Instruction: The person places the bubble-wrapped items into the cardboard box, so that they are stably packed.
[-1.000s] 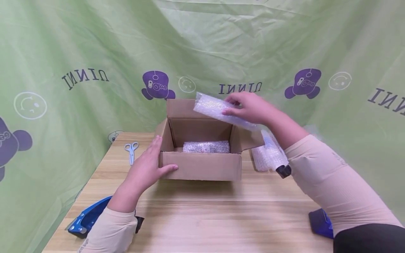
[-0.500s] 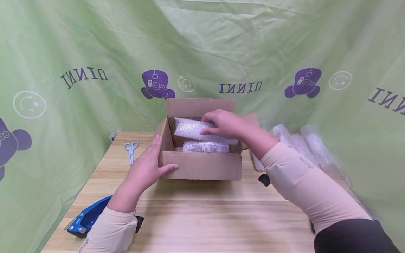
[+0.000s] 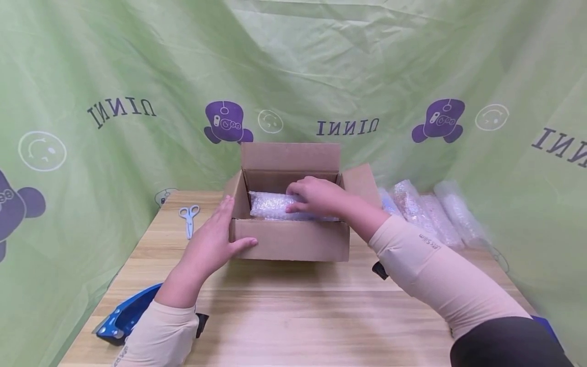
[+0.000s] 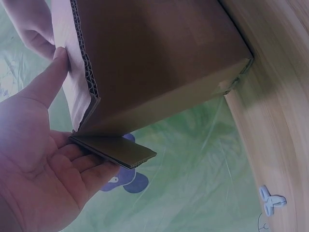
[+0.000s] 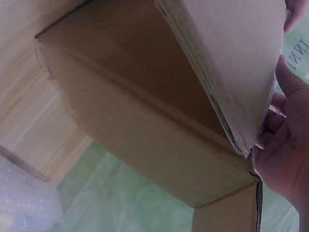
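An open cardboard box (image 3: 289,240) stands mid-table in the head view. My left hand (image 3: 208,247) holds its near left corner, thumb on the front panel and fingers along the left flap. The left wrist view shows this hand's fingers (image 4: 91,171) bent behind the side flap. Inside the box, my right hand (image 3: 318,198) grips a bubble-wrapped packet (image 3: 267,205) between thumb and fingers. The packet lies lengthwise, low behind the front panel, hiding another wrapped piece. From the right wrist, my right hand (image 5: 289,140) reaches over the rim, its fingertips partly hidden by the box.
Several bubble-wrapped pieces (image 3: 415,209) lie at the back right, beside the box's outward right flap (image 3: 359,184). Pale blue scissors (image 3: 189,220) lie left of the box. A blue tool (image 3: 130,316) sits near my left forearm. A green printed cloth (image 3: 293,76) hangs behind.
My right hand has carried the bubble-wrapped packet from above the right flap leftward and down into the box, covering the piece seen there earlier. My left hand has stayed at the corner.
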{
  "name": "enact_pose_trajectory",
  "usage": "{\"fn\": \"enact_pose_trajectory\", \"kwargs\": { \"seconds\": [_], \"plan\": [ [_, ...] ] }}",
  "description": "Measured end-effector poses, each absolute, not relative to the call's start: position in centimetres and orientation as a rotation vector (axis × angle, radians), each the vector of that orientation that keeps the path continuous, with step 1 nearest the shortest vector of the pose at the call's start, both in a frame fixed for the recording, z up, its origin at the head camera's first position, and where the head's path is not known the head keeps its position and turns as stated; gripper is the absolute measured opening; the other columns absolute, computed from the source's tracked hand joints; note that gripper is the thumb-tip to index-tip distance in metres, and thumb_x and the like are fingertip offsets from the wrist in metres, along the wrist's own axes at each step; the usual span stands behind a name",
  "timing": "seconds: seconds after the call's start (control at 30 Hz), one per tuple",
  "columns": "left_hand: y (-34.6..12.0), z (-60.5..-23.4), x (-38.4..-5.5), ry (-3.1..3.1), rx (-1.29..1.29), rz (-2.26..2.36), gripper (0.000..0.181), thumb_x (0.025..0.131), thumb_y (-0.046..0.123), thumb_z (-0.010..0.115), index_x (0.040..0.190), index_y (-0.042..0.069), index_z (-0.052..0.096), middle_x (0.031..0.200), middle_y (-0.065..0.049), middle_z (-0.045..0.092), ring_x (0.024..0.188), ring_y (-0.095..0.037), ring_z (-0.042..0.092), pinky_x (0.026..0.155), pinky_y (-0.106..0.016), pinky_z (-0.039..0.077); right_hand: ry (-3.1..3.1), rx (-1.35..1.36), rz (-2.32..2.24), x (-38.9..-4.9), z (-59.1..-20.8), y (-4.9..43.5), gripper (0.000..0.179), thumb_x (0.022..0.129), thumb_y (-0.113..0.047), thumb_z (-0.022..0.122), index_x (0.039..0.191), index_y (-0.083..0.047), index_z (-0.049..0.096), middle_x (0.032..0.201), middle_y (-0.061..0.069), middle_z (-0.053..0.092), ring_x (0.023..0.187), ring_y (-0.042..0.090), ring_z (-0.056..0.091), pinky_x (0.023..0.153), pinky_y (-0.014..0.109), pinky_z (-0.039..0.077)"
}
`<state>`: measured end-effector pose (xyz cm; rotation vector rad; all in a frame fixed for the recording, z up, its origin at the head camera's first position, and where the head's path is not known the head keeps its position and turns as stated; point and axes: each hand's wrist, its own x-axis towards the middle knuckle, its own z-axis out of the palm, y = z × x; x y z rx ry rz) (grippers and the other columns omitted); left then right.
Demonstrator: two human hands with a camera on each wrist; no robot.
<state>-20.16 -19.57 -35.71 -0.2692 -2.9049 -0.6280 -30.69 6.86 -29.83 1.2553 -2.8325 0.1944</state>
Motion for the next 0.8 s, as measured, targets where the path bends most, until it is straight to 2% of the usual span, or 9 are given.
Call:
{"fn": "enact_pose_trajectory", "kwargs": {
  "seconds": [0.2,0.5,0.8],
  "plan": [
    [-19.6,-35.6,-20.1,-2.905,-0.268,-0.624,0.114,0.080,0.062,0.071,0.158,0.007,0.010,0.165,-0.012,0.009,0.150,-0.035,0.018,0.118,-0.055,0.026,-2.889,1.245,0.170,-30.5,-30.0,7.1,0.050,0.093,-0.050,0.062,0.128,-0.015,0.063,0.122,0.001,0.065,0.119,0.020,0.056,0.102,0.039,0.047],
    [-19.5,-35.6,-20.1,-2.900,-0.276,-0.616,0.114,0.080,0.062,0.071,0.158,0.006,0.010,0.165,-0.013,0.010,0.150,-0.035,0.018,0.118,-0.056,0.026,-2.838,1.197,0.278,-31.0,-27.6,9.4,0.052,0.095,-0.043,0.063,0.130,-0.004,0.060,0.128,0.012,0.063,0.122,0.029,0.056,0.106,0.045,0.044],
    [-19.6,-35.6,-20.1,-2.882,-0.284,-0.630,0.114,0.079,0.061,0.072,0.158,0.007,0.010,0.165,-0.014,0.012,0.149,-0.036,0.019,0.117,-0.056,0.026,-2.887,0.880,0.470,-31.6,-23.6,15.2,0.061,0.095,-0.046,0.060,0.140,-0.006,0.049,0.139,0.014,0.054,0.124,0.030,0.053,0.106,0.051,0.043]
  ]
}}
